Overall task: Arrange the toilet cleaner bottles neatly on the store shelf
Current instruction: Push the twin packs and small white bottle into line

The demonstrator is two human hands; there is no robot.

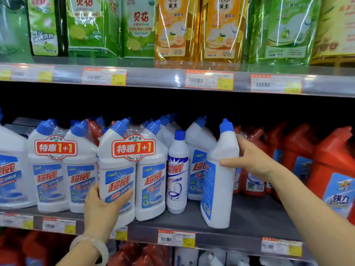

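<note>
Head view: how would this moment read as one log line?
left hand: grips twin-pack | right hand: holds single bottle, label sideways | slim bottle: upright between them

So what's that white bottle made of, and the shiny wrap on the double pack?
The white bottle in the right hand: probably matte opaque plastic, smooth and moulded, no glare. The wrap on the twin pack in the left hand: likely thin clear film, glossy, with wrinkles and glints.
</note>
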